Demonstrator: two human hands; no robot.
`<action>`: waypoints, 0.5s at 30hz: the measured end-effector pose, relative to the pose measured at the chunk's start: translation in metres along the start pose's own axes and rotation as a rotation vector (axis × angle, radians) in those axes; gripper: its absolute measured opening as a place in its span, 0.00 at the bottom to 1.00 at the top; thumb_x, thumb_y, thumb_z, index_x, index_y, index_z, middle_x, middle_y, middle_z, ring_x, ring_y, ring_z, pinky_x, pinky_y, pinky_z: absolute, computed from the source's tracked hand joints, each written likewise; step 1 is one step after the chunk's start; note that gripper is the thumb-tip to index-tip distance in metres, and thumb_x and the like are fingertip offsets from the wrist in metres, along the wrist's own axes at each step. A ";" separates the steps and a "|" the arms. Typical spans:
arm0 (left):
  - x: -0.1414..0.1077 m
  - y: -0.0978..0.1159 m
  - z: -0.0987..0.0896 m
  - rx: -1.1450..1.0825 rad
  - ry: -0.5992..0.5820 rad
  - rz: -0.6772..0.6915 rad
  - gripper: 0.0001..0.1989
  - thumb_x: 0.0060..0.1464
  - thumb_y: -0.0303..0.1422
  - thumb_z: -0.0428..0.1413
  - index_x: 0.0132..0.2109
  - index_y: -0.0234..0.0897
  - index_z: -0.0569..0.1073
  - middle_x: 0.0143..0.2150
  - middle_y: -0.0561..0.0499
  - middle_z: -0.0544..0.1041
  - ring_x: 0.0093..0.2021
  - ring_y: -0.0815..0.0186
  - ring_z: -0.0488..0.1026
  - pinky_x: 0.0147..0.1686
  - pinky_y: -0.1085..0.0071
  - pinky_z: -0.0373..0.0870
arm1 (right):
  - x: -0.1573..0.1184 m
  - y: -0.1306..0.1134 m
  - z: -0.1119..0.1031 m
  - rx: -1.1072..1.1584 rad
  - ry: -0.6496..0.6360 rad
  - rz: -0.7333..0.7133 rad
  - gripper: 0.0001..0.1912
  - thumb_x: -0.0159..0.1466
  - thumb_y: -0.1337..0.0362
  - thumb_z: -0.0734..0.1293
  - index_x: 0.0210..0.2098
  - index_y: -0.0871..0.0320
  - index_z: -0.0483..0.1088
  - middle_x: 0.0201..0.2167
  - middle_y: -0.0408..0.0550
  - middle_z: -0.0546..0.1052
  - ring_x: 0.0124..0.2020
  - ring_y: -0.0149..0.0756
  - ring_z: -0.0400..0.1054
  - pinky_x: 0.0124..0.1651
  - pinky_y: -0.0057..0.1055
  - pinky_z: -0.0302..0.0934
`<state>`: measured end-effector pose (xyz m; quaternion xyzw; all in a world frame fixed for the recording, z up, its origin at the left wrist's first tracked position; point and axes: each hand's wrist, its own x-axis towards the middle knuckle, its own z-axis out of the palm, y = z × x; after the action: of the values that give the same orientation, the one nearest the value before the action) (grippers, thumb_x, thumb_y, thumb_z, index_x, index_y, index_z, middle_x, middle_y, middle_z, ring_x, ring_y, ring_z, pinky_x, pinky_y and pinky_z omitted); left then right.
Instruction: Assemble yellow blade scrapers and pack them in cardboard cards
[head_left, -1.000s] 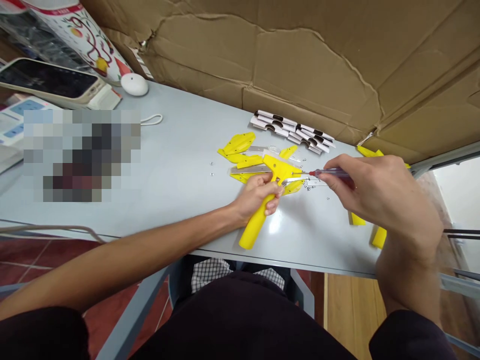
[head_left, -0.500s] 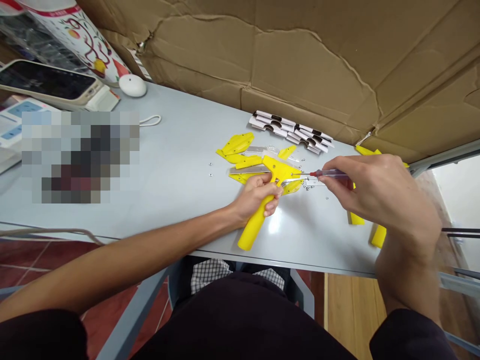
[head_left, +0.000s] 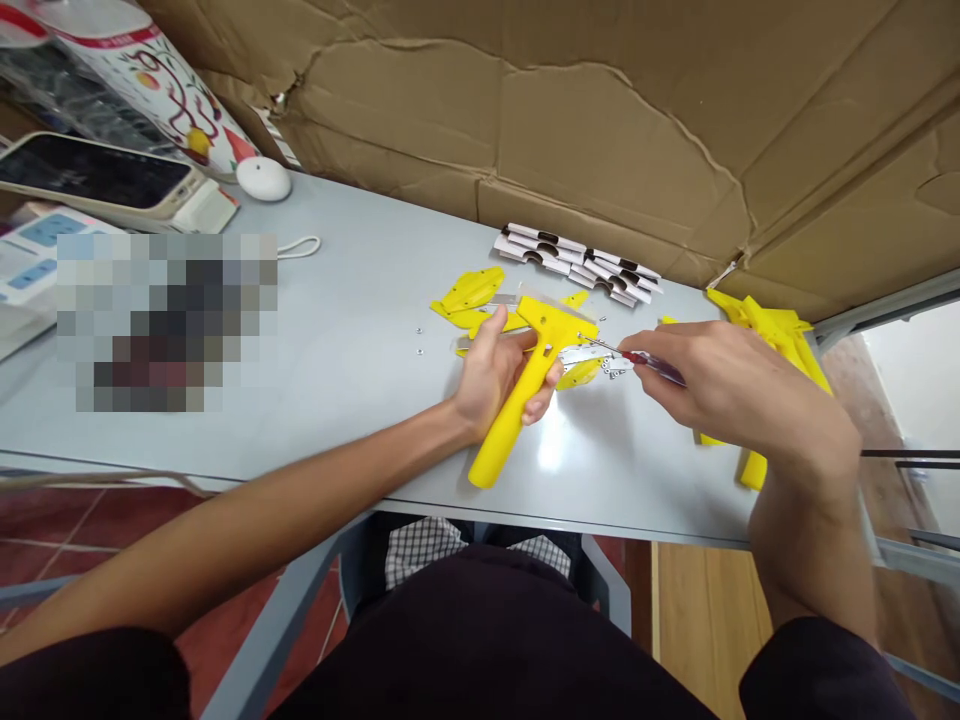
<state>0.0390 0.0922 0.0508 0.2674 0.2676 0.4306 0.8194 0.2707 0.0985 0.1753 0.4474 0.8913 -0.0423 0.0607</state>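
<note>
My left hand holds a yellow scraper-like tool from beneath, its thumb raised and its fingertips showing past the handle's right side. A screwdriver is pinched in my right hand, its thin shaft pointing left with the tip at the right end of the tool's wide head. Behind the tool lie yellow plastic parts and metal strips. Small screws and nuts are scattered just right of the head.
White packets with dark marks lie before the cardboard wall. More yellow tools rest at the right, partly behind my right hand. At the left are a phone, a white egg-shaped object, a patterned container and a blurred area.
The yellow tool has turned a little in my left hand, and its thumb has lifted off the tool's neck. My right hand has shifted slightly left, and the screwdriver now slants more.
</note>
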 end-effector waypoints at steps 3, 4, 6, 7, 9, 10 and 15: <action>0.001 0.006 -0.001 -0.013 -0.032 -0.042 0.31 0.51 0.63 0.59 0.43 0.41 0.67 0.30 0.54 0.75 0.16 0.70 0.67 0.14 0.71 0.62 | -0.004 0.008 0.007 0.152 0.042 -0.048 0.18 0.75 0.61 0.61 0.54 0.56 0.80 0.38 0.49 0.84 0.35 0.40 0.75 0.40 0.38 0.62; 0.001 0.007 -0.001 -0.016 -0.047 -0.051 0.31 0.52 0.64 0.59 0.43 0.40 0.68 0.30 0.54 0.74 0.16 0.70 0.67 0.14 0.71 0.61 | -0.006 0.012 0.011 0.210 0.064 -0.059 0.17 0.75 0.60 0.61 0.54 0.56 0.80 0.37 0.48 0.84 0.34 0.39 0.75 0.41 0.37 0.63; 0.001 0.008 -0.001 -0.023 -0.071 -0.059 0.31 0.53 0.65 0.58 0.43 0.41 0.68 0.28 0.54 0.74 0.14 0.70 0.66 0.14 0.71 0.59 | -0.012 0.018 0.021 0.301 0.096 -0.077 0.15 0.75 0.60 0.63 0.52 0.55 0.80 0.37 0.47 0.85 0.32 0.37 0.75 0.41 0.37 0.65; 0.001 0.008 -0.001 -0.026 -0.077 -0.058 0.31 0.53 0.65 0.57 0.42 0.41 0.68 0.27 0.55 0.73 0.14 0.71 0.64 0.14 0.72 0.57 | -0.015 0.021 0.026 0.344 0.110 -0.078 0.14 0.74 0.61 0.64 0.52 0.55 0.80 0.40 0.47 0.85 0.33 0.37 0.75 0.41 0.37 0.67; 0.002 0.008 -0.003 -0.027 -0.078 -0.058 0.31 0.54 0.65 0.56 0.41 0.41 0.68 0.24 0.56 0.71 0.13 0.72 0.61 0.14 0.72 0.56 | -0.019 0.026 0.036 0.390 0.099 -0.072 0.14 0.74 0.60 0.64 0.52 0.54 0.80 0.42 0.48 0.85 0.32 0.36 0.75 0.41 0.37 0.69; 0.002 0.008 -0.004 -0.023 -0.075 -0.057 0.31 0.54 0.66 0.55 0.41 0.41 0.68 0.23 0.56 0.70 0.13 0.71 0.61 0.14 0.72 0.56 | -0.020 0.029 0.040 0.401 0.093 -0.065 0.14 0.74 0.60 0.64 0.53 0.54 0.80 0.42 0.49 0.86 0.32 0.36 0.76 0.40 0.37 0.69; 0.002 0.011 -0.006 -0.023 -0.040 -0.012 0.32 0.54 0.66 0.54 0.46 0.41 0.71 0.21 0.57 0.69 0.12 0.71 0.59 0.14 0.72 0.55 | -0.026 0.038 0.052 0.409 0.113 -0.026 0.14 0.74 0.59 0.65 0.52 0.54 0.80 0.45 0.50 0.86 0.35 0.38 0.78 0.42 0.40 0.73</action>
<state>0.0297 0.1011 0.0532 0.2647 0.2479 0.4232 0.8303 0.3202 0.0942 0.1271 0.4406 0.8717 -0.1981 -0.0821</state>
